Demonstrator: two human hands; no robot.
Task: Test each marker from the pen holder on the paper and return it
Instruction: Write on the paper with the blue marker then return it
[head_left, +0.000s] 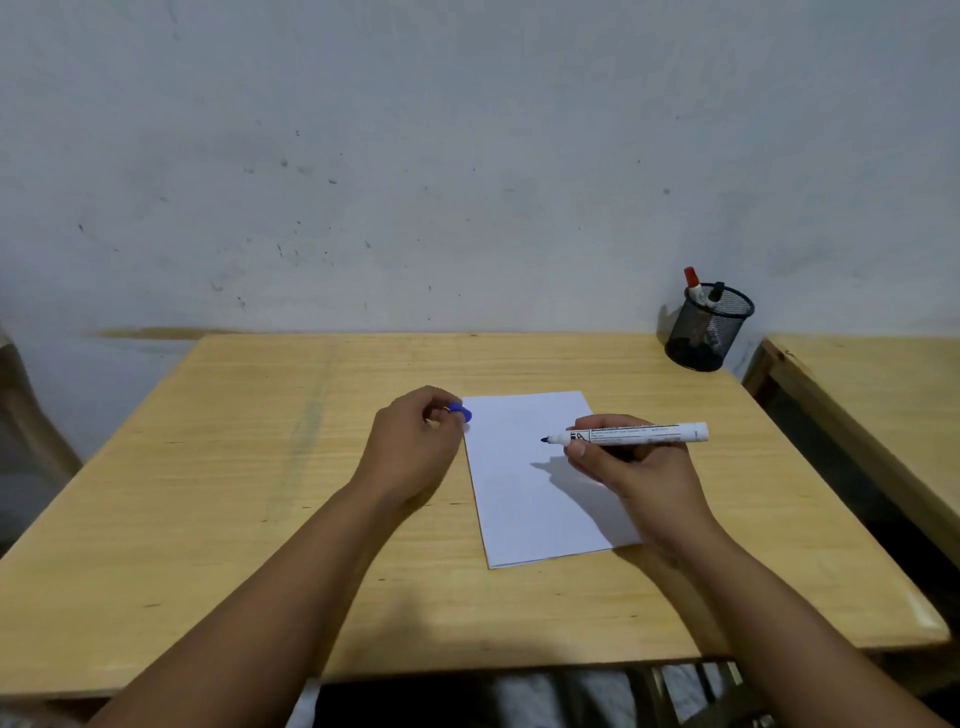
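At frame centre, my right hand (623, 457) is closed round the light, rigid marker (636, 434) mid-barrel (tip above the paper (519, 499)); my left hand (415, 441) pinches its blue cap (461, 412).

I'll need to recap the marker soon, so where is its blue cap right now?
In the head view, the blue cap is pinched in the left hand, just off the paper's far left corner, left of the uncapped marker.
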